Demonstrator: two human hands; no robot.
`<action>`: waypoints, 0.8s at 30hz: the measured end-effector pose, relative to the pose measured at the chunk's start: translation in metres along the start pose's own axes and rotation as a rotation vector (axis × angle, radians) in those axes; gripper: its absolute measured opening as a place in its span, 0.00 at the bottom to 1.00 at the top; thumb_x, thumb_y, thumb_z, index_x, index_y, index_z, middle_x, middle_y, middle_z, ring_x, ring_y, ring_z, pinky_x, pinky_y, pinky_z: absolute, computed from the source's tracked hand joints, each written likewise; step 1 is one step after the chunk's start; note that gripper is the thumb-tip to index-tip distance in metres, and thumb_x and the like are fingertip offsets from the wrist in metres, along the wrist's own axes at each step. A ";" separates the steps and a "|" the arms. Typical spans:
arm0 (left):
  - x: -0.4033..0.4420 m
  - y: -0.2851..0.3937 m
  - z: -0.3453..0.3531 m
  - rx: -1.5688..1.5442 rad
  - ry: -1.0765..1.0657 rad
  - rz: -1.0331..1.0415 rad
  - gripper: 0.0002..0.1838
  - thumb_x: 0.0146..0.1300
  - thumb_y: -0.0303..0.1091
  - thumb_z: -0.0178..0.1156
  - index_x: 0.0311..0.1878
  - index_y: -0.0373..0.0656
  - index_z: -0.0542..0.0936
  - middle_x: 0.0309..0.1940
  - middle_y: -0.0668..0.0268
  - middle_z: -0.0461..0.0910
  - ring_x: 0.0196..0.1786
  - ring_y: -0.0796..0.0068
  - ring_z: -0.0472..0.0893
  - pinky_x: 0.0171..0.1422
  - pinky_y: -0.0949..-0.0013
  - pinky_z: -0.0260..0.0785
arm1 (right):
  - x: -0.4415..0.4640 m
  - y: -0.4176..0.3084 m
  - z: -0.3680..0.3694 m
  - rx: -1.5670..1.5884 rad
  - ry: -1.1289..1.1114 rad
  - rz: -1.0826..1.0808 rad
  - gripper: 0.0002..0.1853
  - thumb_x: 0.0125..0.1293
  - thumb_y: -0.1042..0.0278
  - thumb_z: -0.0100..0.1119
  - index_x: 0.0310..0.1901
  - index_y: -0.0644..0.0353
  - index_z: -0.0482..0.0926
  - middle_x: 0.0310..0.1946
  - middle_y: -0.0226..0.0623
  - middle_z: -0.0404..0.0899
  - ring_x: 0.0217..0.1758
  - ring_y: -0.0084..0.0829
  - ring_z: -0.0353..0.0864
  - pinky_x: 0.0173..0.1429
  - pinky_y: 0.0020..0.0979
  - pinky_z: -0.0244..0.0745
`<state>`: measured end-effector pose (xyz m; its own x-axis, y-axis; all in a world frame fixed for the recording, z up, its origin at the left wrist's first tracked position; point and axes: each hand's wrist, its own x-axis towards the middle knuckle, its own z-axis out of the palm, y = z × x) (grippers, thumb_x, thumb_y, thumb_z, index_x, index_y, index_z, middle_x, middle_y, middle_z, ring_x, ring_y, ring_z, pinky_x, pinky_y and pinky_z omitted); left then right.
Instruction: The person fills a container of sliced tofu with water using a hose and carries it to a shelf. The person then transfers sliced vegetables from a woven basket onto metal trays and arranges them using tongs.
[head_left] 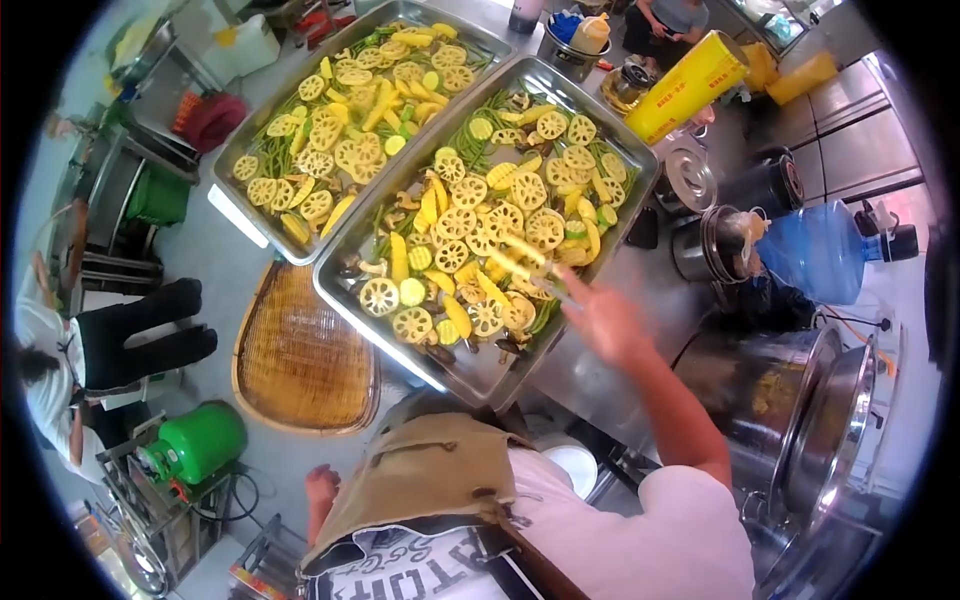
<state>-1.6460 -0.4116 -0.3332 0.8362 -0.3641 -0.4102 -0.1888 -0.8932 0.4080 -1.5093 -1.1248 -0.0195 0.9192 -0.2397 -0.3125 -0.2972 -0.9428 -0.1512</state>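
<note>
My right hand (608, 322) is closed around a pair of tongs (543, 272), somewhat blurred. The two pale tips of the tongs reach over the vegetables in the nearer steel tray (478, 392). Lotus root slices (528, 191), yellow strips (456, 316), ridged green slices (412, 291), green beans and mushrooms (372, 267) fill this tray. Whether the tips pinch a piece I cannot tell. Low beside the apron, my left hand (322, 487) hangs with its fingers curled in, and nothing shows in it.
A second steel tray (232, 180) of similar vegetables adjoins on the left. Below lies a woven basket (305, 345). To the right stand lidded pots (690, 180), a blue water bottle (820, 250) and a large steel pot (750, 380). Other people (60, 370) are at left and top.
</note>
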 end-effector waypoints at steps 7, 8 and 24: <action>0.052 0.054 -0.056 -0.765 0.105 -0.375 0.18 0.56 0.29 0.55 0.51 0.38 0.77 0.29 0.65 0.79 0.27 0.75 0.77 0.24 0.72 0.66 | -0.087 -0.040 -0.002 0.019 -0.224 -0.018 0.33 0.65 0.59 0.56 0.70 0.51 0.57 0.39 0.53 0.75 0.37 0.53 0.78 0.40 0.48 0.74; 0.057 0.053 -0.057 -0.757 0.097 -0.337 0.18 0.56 0.29 0.55 0.51 0.38 0.77 0.29 0.65 0.78 0.26 0.75 0.77 0.24 0.71 0.66 | -0.091 -0.042 -0.006 0.053 -0.237 -0.021 0.33 0.65 0.59 0.55 0.70 0.51 0.57 0.39 0.53 0.74 0.37 0.54 0.78 0.40 0.48 0.74; 0.055 0.084 -0.081 -1.119 0.061 -0.858 0.19 0.55 0.28 0.54 0.52 0.36 0.76 0.27 0.62 0.78 0.25 0.74 0.76 0.25 0.71 0.66 | 0.066 0.098 -0.009 -0.017 0.262 0.487 0.25 0.66 0.59 0.54 0.62 0.56 0.63 0.39 0.54 0.78 0.43 0.55 0.80 0.46 0.50 0.75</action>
<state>-1.5742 -0.4856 -0.2554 0.5067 0.2160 -0.8346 0.8620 -0.1386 0.4875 -1.4759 -1.2352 -0.0469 0.7108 -0.6965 -0.0984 -0.7017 -0.7118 -0.0313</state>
